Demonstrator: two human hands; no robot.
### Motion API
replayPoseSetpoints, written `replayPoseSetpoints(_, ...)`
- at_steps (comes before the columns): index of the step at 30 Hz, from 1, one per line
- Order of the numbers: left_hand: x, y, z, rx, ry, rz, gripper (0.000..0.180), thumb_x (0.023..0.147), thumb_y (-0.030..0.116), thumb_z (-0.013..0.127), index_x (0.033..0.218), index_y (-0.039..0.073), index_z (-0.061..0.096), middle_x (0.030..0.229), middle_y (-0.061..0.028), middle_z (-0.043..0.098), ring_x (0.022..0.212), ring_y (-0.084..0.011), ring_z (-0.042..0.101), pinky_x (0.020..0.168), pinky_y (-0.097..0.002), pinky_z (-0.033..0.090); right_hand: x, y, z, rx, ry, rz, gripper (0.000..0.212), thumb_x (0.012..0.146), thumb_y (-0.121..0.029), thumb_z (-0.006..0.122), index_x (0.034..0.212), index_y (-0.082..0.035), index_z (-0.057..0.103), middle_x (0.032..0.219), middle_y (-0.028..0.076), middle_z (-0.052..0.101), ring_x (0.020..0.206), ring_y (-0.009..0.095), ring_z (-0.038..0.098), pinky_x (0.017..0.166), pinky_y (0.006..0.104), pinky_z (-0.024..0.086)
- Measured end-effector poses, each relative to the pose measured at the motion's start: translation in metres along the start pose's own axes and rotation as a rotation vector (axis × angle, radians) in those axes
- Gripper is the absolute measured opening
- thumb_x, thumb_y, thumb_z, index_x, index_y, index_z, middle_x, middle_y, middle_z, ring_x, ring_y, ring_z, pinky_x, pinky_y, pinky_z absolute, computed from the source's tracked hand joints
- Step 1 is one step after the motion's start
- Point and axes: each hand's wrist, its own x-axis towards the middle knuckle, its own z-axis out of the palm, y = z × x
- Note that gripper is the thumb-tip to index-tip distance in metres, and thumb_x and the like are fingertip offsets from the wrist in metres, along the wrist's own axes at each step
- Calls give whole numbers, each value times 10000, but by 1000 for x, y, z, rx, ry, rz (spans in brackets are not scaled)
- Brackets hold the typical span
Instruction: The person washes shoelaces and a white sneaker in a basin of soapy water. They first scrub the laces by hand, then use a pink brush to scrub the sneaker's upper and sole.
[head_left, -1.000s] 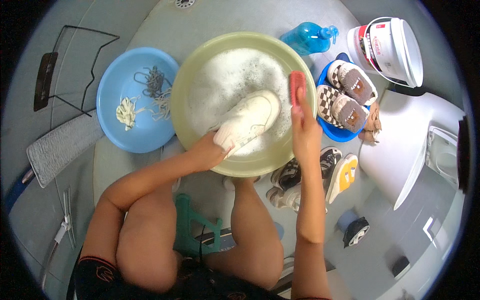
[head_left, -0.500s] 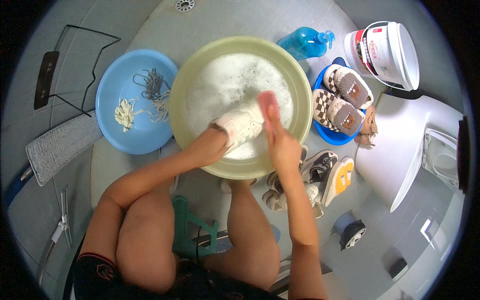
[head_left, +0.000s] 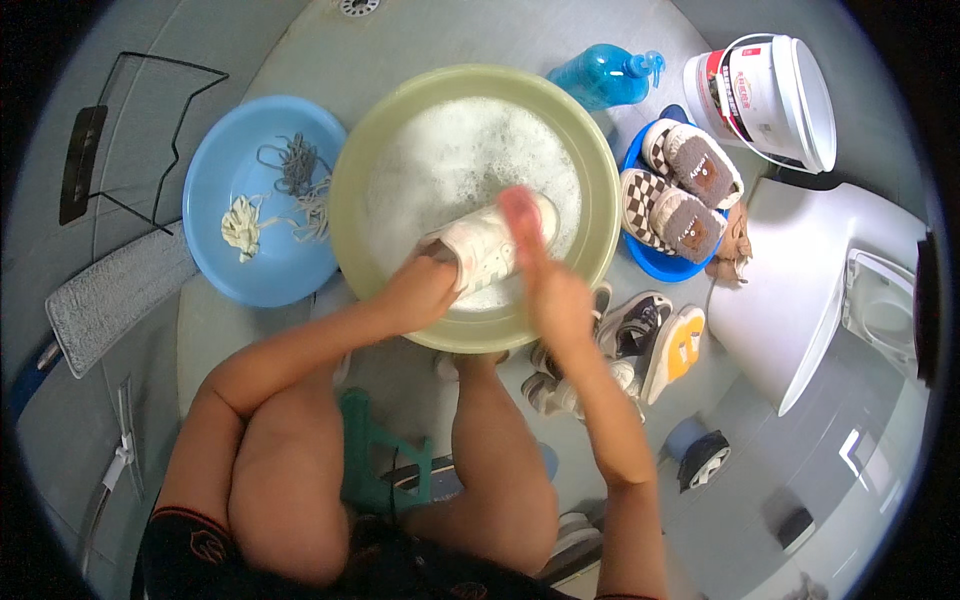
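A white sneaker (head_left: 490, 245) lies in a large pale green basin (head_left: 350, 190) full of soapy foam. My left hand (head_left: 420, 292) grips the sneaker's near end over the basin's front rim. My right hand (head_left: 550, 285) holds a pink brush (head_left: 520, 210), blurred with motion, pressed on the sneaker's top. I sit on a low green stool (head_left: 375, 460) with my knees on either side of the basin.
A blue basin (head_left: 215, 200) with loose shoelaces sits to the left. A blue bowl (head_left: 650, 262) holds two brown-checked slippers at right, beside a white bucket (head_left: 770, 100), a blue bottle (head_left: 600, 75) and a white toilet (head_left: 830, 290). Several shoes (head_left: 640, 345) lie by my right forearm. A mop pad (head_left: 115, 295) lies far left.
My right hand has come from the basin's right rim with the pink brush down onto the white sneaker. My left hand stays clamped on the sneaker.
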Motion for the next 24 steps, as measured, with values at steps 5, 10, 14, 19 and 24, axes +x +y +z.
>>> replayPoseSetpoints(5, -3, -4, 6, 136, 43, 50, 213, 837, 112, 520, 983, -35, 570, 906, -234, 615, 811, -400, 598, 740, -457, 474, 39, 45, -1, 151, 135, 240, 449, 924, -265, 474, 1364, -262, 385, 823, 216, 645, 702, 415, 621, 641, 487, 485)
replayPoseSetpoints(10, -28, 10, -16, 389, -24, 45, 229, 815, 84, 484, 1012, -6, 560, 813, -183, 626, 726, -339, 635, 615, -413, 516, 23, 57, 38, 421, 233, 264, 493, 912, -219, 490, 1385, -195, 354, 894, 232, 638, 781, 417, 616, 680, 476, 482)
replayPoseSetpoints(14, -19, 0, 9, 444, 145, 124, 393, 793, 70, 477, 1181, 26, 520, 810, -165, 638, 637, -319, 639, 538, -407, 514, 24, 59, 67, 263, 17, 398, 529, 901, -198, 503, 1394, -123, 326, 935, 242, 632, 806, 413, 616, 701, 472, 482)
replayPoseSetpoints(19, -11, -6, 17, 371, -33, -30, 551, 797, 76, 473, 1344, 100, 413, 802, -171, 647, 596, -334, 629, 527, -417, 507, 9, 57, 71, 457, 132, 425, 556, 896, -232, 510, 1387, -54, 321, 956, 255, 626, 842, 402, 620, 741, 441, 479)
replayPoseSetpoints(24, -16, -15, 24, 376, -110, -48, 556, 795, 109, 496, 1345, 120, 418, 784, -162, 645, 609, -346, 627, 559, -446, 500, -12, 32, 49, 667, 218, 313, 506, 929, -219, 470, 1384, -43, 336, 1089, 259, 594, 959, 339, 620, 833, 379, 459)
